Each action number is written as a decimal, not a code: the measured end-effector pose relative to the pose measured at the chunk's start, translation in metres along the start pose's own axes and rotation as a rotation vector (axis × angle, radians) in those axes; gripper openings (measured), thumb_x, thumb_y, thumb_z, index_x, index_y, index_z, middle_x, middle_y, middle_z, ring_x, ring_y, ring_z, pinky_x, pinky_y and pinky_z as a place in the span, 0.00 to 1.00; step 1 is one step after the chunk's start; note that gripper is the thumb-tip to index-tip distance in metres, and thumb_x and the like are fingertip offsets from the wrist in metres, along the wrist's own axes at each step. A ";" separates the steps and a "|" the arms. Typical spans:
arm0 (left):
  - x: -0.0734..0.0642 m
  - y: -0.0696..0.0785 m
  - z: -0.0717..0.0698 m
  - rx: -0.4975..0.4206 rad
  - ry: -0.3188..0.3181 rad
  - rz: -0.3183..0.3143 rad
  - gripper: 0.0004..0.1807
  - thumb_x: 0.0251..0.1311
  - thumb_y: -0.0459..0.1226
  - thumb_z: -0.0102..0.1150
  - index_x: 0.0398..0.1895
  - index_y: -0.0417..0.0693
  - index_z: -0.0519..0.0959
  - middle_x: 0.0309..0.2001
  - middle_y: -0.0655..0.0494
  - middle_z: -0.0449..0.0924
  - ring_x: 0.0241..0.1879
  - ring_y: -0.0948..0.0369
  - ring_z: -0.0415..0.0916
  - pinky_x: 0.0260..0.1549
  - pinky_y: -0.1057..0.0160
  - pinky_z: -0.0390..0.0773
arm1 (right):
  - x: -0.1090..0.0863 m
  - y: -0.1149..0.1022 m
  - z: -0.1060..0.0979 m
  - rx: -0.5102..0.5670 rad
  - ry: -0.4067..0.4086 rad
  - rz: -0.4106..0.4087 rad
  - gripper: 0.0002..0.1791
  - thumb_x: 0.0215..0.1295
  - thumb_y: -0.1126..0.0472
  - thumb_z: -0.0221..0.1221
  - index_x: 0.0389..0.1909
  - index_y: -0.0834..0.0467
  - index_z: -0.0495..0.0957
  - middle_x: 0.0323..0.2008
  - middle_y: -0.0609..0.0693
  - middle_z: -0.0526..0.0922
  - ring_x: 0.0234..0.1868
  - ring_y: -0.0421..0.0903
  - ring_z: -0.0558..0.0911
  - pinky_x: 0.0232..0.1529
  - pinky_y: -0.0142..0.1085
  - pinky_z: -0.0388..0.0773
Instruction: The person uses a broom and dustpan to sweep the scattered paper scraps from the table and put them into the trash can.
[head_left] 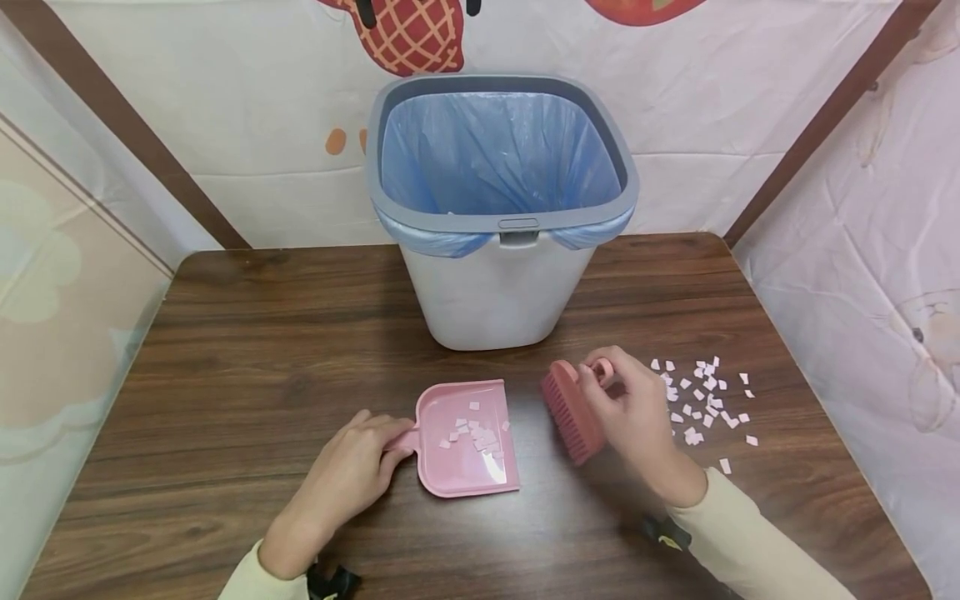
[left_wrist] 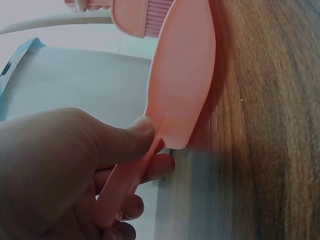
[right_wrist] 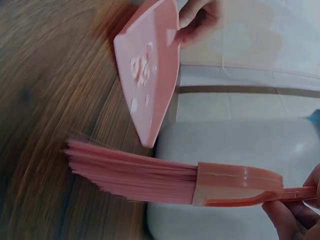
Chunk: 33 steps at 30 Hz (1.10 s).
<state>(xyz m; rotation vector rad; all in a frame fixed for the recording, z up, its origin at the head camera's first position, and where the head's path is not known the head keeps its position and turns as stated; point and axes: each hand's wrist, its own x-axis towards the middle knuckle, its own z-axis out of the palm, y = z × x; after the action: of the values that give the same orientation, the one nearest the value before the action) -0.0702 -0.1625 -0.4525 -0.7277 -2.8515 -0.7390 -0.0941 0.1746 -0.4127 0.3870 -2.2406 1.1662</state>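
While my left hand [head_left: 352, 471] grips the dustpan [head_left: 467, 437] handle, my right hand [head_left: 633, 408] clamps the brush [head_left: 572, 410], paper scraps [head_left: 705, 400] at its three o'clock.

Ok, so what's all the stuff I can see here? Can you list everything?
bin: one, grey, at the back middle of the table, upright.
bag: one, blue, lining the bin, folded over its rim.
dustpan: one, pink, flat on the table in front of the bin, a few scraps inside.
brush: one, pink, right of the dustpan, bristles facing the dustpan.
scraps: many, white or pale pink, scattered on the table right of the brush.
table: one, dark brown wood.
cloth: pale with printed pictures, hung behind and at the sides.
left hand: holds the dustpan's handle.
right hand: holds the brush's handle.
sleeves: two, cream.
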 end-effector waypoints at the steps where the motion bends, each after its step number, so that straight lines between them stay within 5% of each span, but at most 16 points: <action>1: 0.000 0.000 0.000 -0.001 -0.003 -0.003 0.12 0.59 0.33 0.72 0.46 0.42 0.87 0.41 0.52 0.88 0.45 0.56 0.85 0.63 0.40 0.71 | -0.001 0.001 -0.003 -0.013 0.006 0.007 0.08 0.59 0.76 0.64 0.31 0.59 0.81 0.27 0.46 0.81 0.28 0.35 0.76 0.25 0.24 0.76; 14: -0.003 -0.001 0.000 0.003 0.009 -0.006 0.14 0.57 0.30 0.72 0.47 0.40 0.86 0.42 0.51 0.88 0.43 0.57 0.83 0.61 0.44 0.73 | -0.005 0.020 -0.043 -0.124 0.067 0.067 0.05 0.60 0.74 0.63 0.33 0.63 0.82 0.25 0.49 0.81 0.26 0.29 0.74 0.24 0.19 0.72; 21: 0.000 -0.002 0.001 0.015 0.032 0.015 0.13 0.57 0.32 0.73 0.46 0.40 0.87 0.40 0.53 0.88 0.39 0.57 0.79 0.50 0.52 0.77 | -0.004 0.026 -0.058 -0.187 0.095 0.093 0.05 0.61 0.75 0.63 0.34 0.64 0.82 0.26 0.51 0.82 0.28 0.25 0.74 0.27 0.16 0.72; 33: -0.003 -0.003 0.004 0.007 0.026 0.002 0.14 0.59 0.33 0.72 0.48 0.42 0.86 0.42 0.55 0.87 0.39 0.59 0.77 0.48 0.55 0.77 | -0.004 0.034 -0.068 -0.205 0.102 0.118 0.04 0.63 0.74 0.65 0.35 0.64 0.82 0.25 0.50 0.81 0.27 0.26 0.73 0.29 0.14 0.71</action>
<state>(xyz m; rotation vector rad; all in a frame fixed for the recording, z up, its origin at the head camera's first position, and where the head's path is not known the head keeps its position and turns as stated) -0.0688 -0.1640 -0.4582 -0.7147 -2.8278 -0.7329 -0.0836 0.2497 -0.4063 0.1119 -2.2908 0.9779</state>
